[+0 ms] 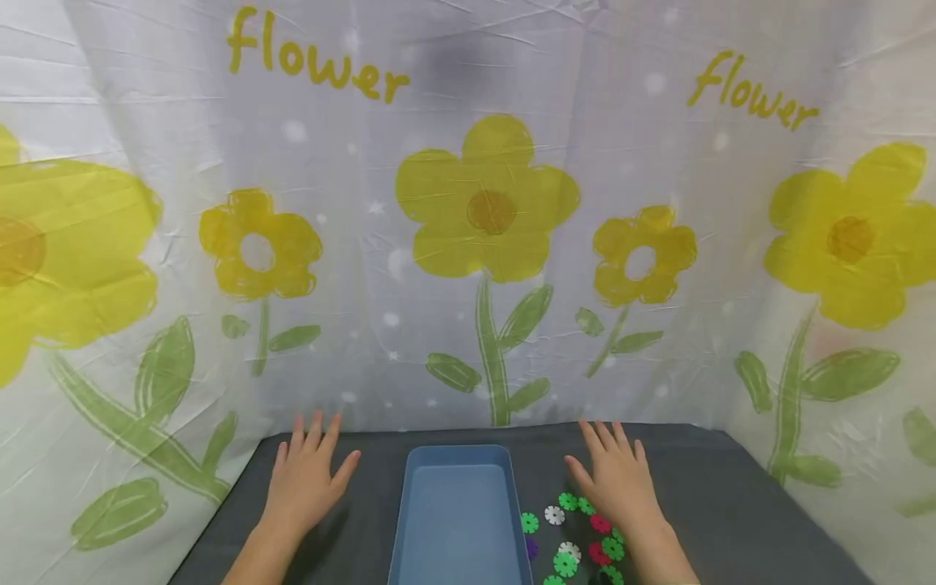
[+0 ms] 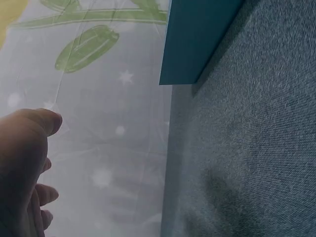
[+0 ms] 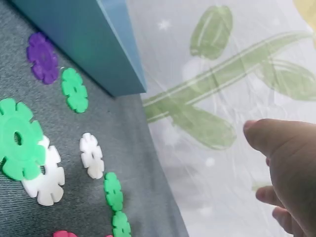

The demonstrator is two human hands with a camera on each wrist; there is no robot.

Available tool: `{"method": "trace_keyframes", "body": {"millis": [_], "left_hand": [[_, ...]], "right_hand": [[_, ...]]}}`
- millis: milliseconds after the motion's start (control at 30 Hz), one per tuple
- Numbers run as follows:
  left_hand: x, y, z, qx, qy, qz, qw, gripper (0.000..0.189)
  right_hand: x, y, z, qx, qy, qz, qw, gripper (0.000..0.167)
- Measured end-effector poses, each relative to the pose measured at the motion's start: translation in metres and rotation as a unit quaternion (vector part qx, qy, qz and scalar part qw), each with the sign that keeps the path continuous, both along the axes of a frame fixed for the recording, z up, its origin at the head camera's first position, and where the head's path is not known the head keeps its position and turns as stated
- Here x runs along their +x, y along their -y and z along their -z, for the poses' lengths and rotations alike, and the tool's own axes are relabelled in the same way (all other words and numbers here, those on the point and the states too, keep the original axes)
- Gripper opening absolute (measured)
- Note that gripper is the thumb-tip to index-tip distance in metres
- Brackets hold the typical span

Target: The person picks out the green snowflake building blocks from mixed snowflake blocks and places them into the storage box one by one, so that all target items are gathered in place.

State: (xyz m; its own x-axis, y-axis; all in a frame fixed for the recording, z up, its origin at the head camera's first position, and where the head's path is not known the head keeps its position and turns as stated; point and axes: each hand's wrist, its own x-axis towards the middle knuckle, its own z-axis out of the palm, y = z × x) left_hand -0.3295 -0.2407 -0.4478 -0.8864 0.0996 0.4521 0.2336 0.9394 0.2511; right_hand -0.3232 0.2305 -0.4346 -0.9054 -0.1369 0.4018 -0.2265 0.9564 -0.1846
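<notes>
We see a blue rectangular plastic tray (image 1: 457, 487) at the lower centre of the frame, between the two hands; we think it is placed there so that both hands can reach it equally. The green, white, red and purple notched plastic discs (image 1: 565, 564) lie at the lower right, just beside the tray. Some overlap, as a green one over a white one in the right wrist view, so we judge them spread loosely rather than arranged. Their flat shape probably keeps them steady on the dark grey cloth-covered tabletop (image 1: 738, 504). The right arm and the lower edge may hide some discs, so we cannot count them surely.

The left hand (image 1: 303, 479) is wide, with fingers straight and apart, and holds nothing. The right hand (image 1: 617, 479) mirrors it, near the discs and also without load. Both thumbs point inward, and the forearms enter from the lower corners.
</notes>
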Motion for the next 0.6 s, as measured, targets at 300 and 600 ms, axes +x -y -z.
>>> {"method": "trace_keyframes", "body": {"millis": [300, 600], "left_hand": [[0.003, 0.002, 0.012, 0.078, 0.043, 0.044, 0.9950, 0.079], [0.001, -0.013, 0.012, 0.185, 0.108, 0.103, 0.9713, 0.075]], "right_hand": [[0.001, -0.008, -0.002, -0.039, 0.025, -0.045, 0.9979, 0.070], [0.004, -0.017, -0.010, -0.086, 0.039, -0.073, 0.9929, 0.065]]}}
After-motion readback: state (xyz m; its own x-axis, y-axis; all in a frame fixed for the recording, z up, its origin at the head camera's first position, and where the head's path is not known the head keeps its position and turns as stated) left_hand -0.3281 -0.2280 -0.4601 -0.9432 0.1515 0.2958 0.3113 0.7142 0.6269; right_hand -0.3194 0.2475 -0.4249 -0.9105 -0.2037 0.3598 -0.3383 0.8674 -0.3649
